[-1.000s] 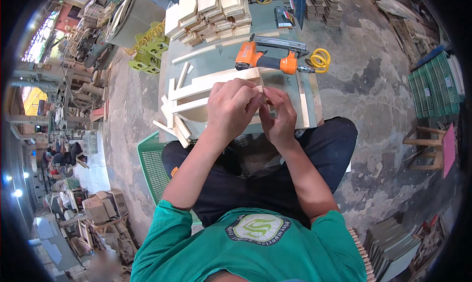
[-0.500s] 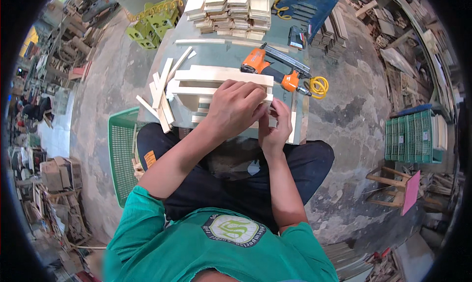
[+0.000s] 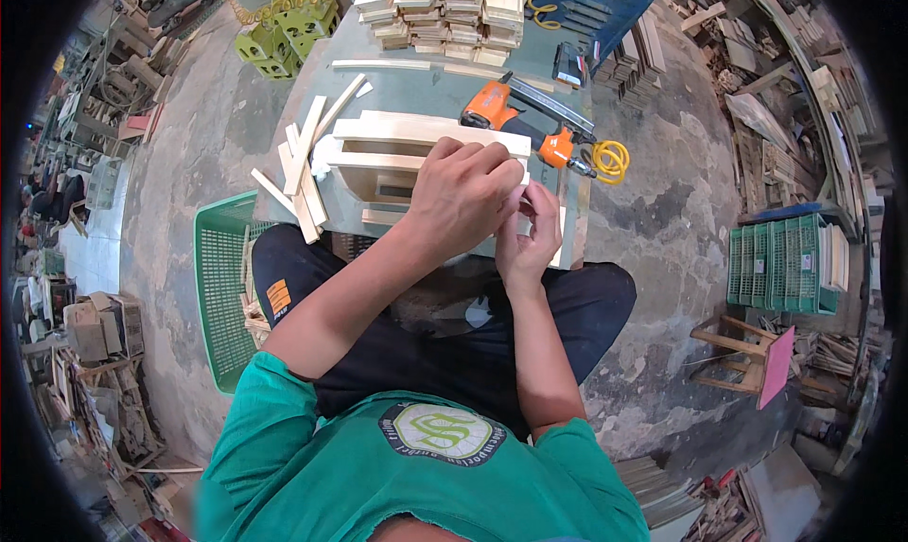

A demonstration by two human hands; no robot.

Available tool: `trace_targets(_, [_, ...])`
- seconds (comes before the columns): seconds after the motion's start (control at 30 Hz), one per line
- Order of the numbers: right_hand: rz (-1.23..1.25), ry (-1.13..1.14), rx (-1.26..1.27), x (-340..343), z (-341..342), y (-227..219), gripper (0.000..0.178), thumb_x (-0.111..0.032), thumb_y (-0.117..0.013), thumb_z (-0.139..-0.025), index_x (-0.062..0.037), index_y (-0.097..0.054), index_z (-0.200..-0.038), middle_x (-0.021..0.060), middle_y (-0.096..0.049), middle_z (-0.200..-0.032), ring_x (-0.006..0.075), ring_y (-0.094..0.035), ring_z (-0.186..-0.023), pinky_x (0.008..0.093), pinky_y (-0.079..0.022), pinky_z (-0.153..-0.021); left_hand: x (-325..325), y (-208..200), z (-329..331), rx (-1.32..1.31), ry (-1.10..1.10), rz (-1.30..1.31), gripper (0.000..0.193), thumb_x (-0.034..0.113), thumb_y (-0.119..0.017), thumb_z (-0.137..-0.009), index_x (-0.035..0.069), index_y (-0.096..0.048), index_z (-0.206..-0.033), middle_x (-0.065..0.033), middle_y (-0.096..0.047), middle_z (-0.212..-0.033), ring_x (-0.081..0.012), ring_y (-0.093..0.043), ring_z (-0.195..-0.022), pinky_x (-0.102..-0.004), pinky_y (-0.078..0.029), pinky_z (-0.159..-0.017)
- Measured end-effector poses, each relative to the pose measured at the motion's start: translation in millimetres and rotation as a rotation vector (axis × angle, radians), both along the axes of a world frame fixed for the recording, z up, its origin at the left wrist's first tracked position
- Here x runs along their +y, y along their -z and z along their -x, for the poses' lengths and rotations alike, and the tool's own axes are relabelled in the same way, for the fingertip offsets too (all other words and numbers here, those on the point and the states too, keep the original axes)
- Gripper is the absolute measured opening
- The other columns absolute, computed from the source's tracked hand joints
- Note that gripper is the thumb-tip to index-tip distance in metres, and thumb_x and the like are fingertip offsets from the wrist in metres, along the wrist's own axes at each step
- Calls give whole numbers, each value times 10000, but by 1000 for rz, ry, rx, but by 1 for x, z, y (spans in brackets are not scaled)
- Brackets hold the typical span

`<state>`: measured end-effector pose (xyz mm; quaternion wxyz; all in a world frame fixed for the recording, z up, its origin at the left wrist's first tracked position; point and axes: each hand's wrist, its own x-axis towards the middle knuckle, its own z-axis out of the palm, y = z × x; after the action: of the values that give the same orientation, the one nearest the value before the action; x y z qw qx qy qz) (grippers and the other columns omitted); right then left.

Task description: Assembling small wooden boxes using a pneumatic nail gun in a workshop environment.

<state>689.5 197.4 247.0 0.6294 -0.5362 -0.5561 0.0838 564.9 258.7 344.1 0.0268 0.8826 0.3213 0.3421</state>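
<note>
A narrow pale wooden box (image 3: 378,154) with an open slot along its top lies lengthwise on the table in front of me. My left hand (image 3: 463,187) reaches across its right half, fingers curled down and closed at the right end. Close below that corner, my right hand (image 3: 530,239) has its thumb and fingers drawn together, almost touching the left fingertips. Whatever lies between the right fingers is hidden. Just behind the box's right end rests an orange and black nail gun (image 3: 520,121) with a coiled yellow hose (image 3: 610,162).
Loose wooden strips (image 3: 301,164) lie crossed left of the box. Stacked wooden boards (image 3: 440,12) stand at the table's back. A green plastic basket (image 3: 213,296) sits beside my left leg. Farther right are green crates (image 3: 776,263) and a wooden stool with a pink seat (image 3: 777,367).
The whole view has shifted slightly. The box has tipped a little, showing more of its near side. Both hands stay at its right end, with only small finger movement.
</note>
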Motion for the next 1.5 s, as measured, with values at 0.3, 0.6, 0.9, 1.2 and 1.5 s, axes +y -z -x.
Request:
trace_targets(0.3, [-43,6,-61,0,-1,-1,435,84,-720,-854,-17,-587,-1256,179,-623,-1222,232,-666,-997,320,-575,-813,-1,-5,-2,1,6,-5,207,162,-763,-729,95,-571,-766,-33,-598,-809,-226,-611,-745,-358,-435,-760])
trace_targets(0.6, [-40,23,-50,0,1,0,523,160,-732,-791,-29,-593,-1259,168,-626,-1211,225,-665,-1004,309,-570,-807,0,-3,1,33,-15,-7,170,151,-727,-704,106,-593,-797,-20,-599,-832,-193,-629,-769,-361,-451,-790])
trace_targets(0.9, [-41,18,-70,0,0,0,398,30,-730,-875,-14,-593,-1246,181,-646,-1200,242,-666,-987,327,-565,-801,0,-3,3,-23,24,16,150,102,-722,-723,76,-592,-794,-47,-610,-816,-232,-637,-781,-373,-450,-776])
trace_targets(1.2, [-4,3,-20,-2,1,-4,374,46,-687,-884,-4,-597,-1244,205,-639,-1194,302,-660,-1021,346,-568,-815,1,0,2,-32,16,2,121,86,-688,-721,79,-574,-764,-47,-624,-825,-228,-639,-774,-373,-456,-771])
trace_targets(1.5, [2,28,-3,-1,3,-4,406,82,-707,-862,-15,-605,-1243,196,-642,-1178,292,-665,-1009,337,-575,-798,-2,0,-2,-22,-30,-23,166,187,-724,-751,94,-589,-777,-28,-594,-795,-197,-633,-750,-358,-451,-768])
